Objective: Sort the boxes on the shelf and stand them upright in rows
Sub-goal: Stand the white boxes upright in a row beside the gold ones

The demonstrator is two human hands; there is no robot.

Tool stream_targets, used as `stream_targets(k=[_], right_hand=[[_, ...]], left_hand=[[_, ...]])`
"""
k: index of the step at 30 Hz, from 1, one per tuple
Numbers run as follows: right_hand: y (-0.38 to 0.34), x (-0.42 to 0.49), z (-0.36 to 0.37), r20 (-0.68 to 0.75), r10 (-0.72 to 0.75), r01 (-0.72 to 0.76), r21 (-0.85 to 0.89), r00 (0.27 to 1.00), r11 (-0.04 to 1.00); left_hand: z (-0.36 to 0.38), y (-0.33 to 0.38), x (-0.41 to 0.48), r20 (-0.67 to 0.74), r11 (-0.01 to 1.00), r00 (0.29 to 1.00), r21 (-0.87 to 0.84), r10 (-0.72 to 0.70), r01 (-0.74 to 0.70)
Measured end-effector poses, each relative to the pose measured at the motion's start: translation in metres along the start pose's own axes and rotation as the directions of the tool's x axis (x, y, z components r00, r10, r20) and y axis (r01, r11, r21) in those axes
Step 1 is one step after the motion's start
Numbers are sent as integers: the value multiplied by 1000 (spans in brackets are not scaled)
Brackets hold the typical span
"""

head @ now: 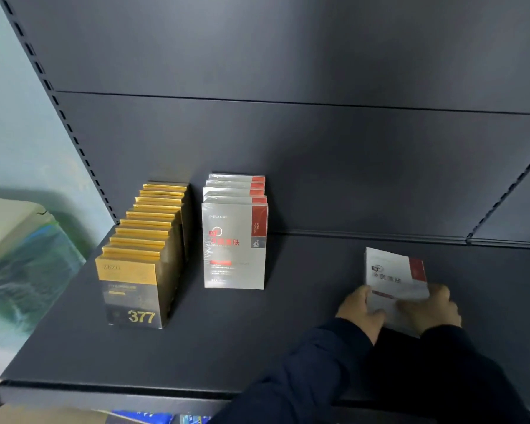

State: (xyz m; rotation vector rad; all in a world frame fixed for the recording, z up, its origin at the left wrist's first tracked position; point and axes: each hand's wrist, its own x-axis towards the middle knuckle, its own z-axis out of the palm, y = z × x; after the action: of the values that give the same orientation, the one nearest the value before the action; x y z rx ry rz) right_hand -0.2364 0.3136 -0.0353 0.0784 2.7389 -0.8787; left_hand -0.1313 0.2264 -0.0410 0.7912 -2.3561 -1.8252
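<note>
On the dark shelf point(74, 356) a row of several gold-and-black boxes point(135, 289) stands upright at the left, the front one marked 377. Beside it stands a shorter row of silver-and-red boxes point(233, 246), also upright. At the right, a silver-and-red box point(393, 275) is tilted back off the shelf surface. My left hand point(360, 313) grips its lower left edge and my right hand point(432, 307) grips its lower right edge. Both sleeves are dark. The box's bottom part is hidden by my fingers.
The shelf's dark back panel point(318, 163) rises behind the rows. A slotted upright point(74, 139) runs along the left edge, another at the far right point(502, 197). A blurred green-and-white object point(19, 258) sits left of the shelf. Blue packaging point(147, 417) shows below the front edge.
</note>
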Motion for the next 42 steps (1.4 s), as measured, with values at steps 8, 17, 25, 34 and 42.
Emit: stream_targets(k=[8, 17, 25, 34, 42], right_hand=[[-4, -21, -6, 265, -226, 116, 375, 937, 920], [-56, -86, 72, 383, -520, 58, 762, 764, 645], [-88, -121, 119, 289, -591, 157, 793, 753, 588], [-118, -137, 150, 201, -549, 171, 816, 812, 552], [-118, -125, 155, 388, -604, 62, 806, 696, 589]], left_hand=[[-30, -22, -15, -242, 977, 966, -209, -88, 37], [-106, -38, -79, -603, 953, 795, -273, -65, -130], [-156, -79, -88, -757, 963, 642, -247, -125, -104], [-167, -89, -73, -751, 998, 659, -66, -43, -11], [-168, -87, -68, -649, 973, 747, -232, -146, -12]])
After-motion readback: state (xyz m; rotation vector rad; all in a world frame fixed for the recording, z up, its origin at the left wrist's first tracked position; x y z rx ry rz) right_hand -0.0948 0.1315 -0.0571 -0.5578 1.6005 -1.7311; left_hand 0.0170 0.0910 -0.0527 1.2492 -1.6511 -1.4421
